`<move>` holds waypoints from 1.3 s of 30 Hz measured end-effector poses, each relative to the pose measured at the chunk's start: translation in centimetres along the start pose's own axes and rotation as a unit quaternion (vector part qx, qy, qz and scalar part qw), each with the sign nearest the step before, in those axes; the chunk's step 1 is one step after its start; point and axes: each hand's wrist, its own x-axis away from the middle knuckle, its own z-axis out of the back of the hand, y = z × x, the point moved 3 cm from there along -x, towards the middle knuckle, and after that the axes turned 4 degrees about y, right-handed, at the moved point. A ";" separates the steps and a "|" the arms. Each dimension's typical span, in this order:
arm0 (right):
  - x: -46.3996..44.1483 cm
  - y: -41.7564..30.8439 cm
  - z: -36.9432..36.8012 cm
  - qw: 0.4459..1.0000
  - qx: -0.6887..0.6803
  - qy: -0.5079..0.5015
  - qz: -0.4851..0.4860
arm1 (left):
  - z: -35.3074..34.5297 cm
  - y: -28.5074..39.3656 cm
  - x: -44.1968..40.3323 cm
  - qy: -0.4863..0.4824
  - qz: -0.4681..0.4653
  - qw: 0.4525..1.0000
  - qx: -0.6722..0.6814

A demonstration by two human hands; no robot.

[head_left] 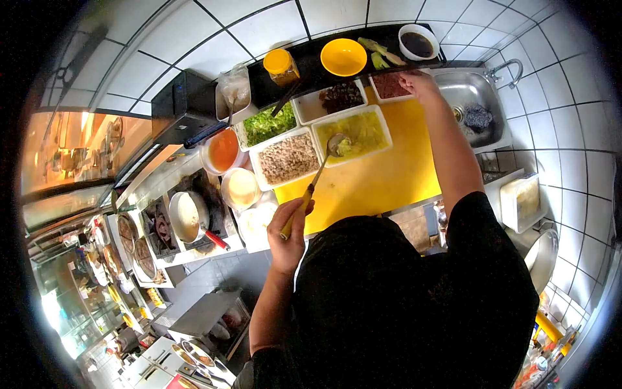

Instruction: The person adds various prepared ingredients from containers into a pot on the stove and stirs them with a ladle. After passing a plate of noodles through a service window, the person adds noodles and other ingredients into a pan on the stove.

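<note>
Your left hand [289,227] has its fingers wrapped around the ladle [334,144], its bowl in the yellow-green food tray [359,157]. Your right hand [420,84] reaches the red food tray [392,100] at the desk's [405,162] far edge, near the sink [459,91]; its finger spread is unclear.

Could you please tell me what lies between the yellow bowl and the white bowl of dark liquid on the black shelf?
In the head view, some green vegetable pieces lie between the yellow bowl and the white bowl.
</note>
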 end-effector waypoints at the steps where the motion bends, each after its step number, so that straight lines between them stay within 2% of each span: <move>1: 0.2 -0.3 0.0 1.000 -0.005 -0.002 -0.010 | 0.2 -0.3 0.1 0.015 0.012 0.998 0.062; 4: 1.6 -1.2 1.1 0.999 -0.027 -0.015 -0.033 | 1.1 -0.6 0.3 0.083 0.092 0.971 0.205; 9: 4.6 -0.8 2.3 0.996 -0.071 -0.049 -0.026 | 3.9 -2.0 1.3 0.154 0.097 0.917 0.354; 10: 6.2 -1.1 2.3 0.995 -0.041 -0.090 -0.020 | 5.0 -2.9 1.8 0.172 0.104 0.908 0.367; 11: 7.1 -0.7 2.7 0.991 -0.079 -0.110 -0.020 | 5.9 -2.5 2.4 0.195 0.113 0.897 0.381; 12: 9.1 -1.0 2.2 0.994 -0.040 -0.098 -0.020 | 7.0 -2.1 2.9 0.220 0.119 0.883 0.397; 14: 12.0 -0.5 0.9 0.995 -0.022 -0.090 -0.038 | 10.1 -2.0 4.5 0.253 0.093 0.864 0.426; 15: 11.0 1.1 1.9 0.993 -0.024 -0.117 -0.021 | 11.9 -1.9 5.3 0.278 0.088 0.857 0.426; 16: 11.1 1.7 1.5 0.981 0.054 -0.177 -0.050 | 13.7 -1.9 6.2 0.300 0.051 0.855 0.419; 17: 13.8 1.0 -1.0 0.969 0.092 -0.225 -0.031 | 15.6 -2.2 7.0 0.332 0.017 0.858 0.393; 18: 17.1 1.1 -3.5 0.979 0.109 -0.172 -0.009 | 17.6 -2.4 7.7 0.360 -0.015 0.858 0.366; 19: 17.2 3.0 -4.6 0.978 0.062 -0.200 -0.015 | 19.7 -2.4 8.4 0.397 -0.018 0.866 0.303; 20: 18.9 3.3 -6.3 0.974 0.110 -0.193 -0.042 | 21.5 -3.1 9.1 0.427 -0.038 0.869 0.246; 21: 21.8 3.4 -9.3 0.968 0.159 -0.182 -0.065 | 23.6 -4.5 9.9 0.439 -0.060 0.894 0.068; 22: 24.4 4.0 -13.0 0.968 0.136 -0.189 -0.089 | 25.5 -5.3 10.5 0.439 -0.076 0.888 -0.113; 23: 26.7 4.7 -16.0 0.967 0.113 -0.194 -0.117 | 26.6 -4.6 10.8 0.426 -0.090 0.878 -0.198; 25: 28.2 7.3 -21.2 0.923 0.161 -0.321 -0.142 | 28.7 -2.6 11.1 0.388 -0.114 0.839 -0.366; 27: 31.1 10.3 -27.6 0.912 0.154 -0.342 -0.167 | 30.7 -5.8 12.2 0.349 -0.124 0.829 -0.419; 29: 32.8 14.0 -34.2 0.831 0.108 -0.512 -0.187 | 32.1 -9.6 13.2 0.310 -0.135 0.831 -0.441; 30: 38.1 12.4 -37.9 0.878 0.175 -0.396 -0.204 | 32.2 -11.7 13.6 0.290 -0.120 0.822 -0.475; 32: 38.4 16.2 -43.2 0.804 0.149 -0.545 -0.183 | 33.0 -14.6 14.4 0.254 -0.118 0.825 -0.490; 34: 40.5 18.8 -48.4 0.814 0.156 -0.511 -0.229 | 33.8 -17.1 14.5 0.213 -0.105 0.838 -0.492; 36: 43.0 20.0 -52.5 0.818 0.214 -0.506 -0.172 | 33.9 -17.6 15.1 0.227 -0.116 0.840 -0.479; 39: 44.5 23.6 -58.1 0.817 0.208 -0.520 -0.139 | 33.9 -15.8 15.6 0.263 -0.132 0.843 -0.451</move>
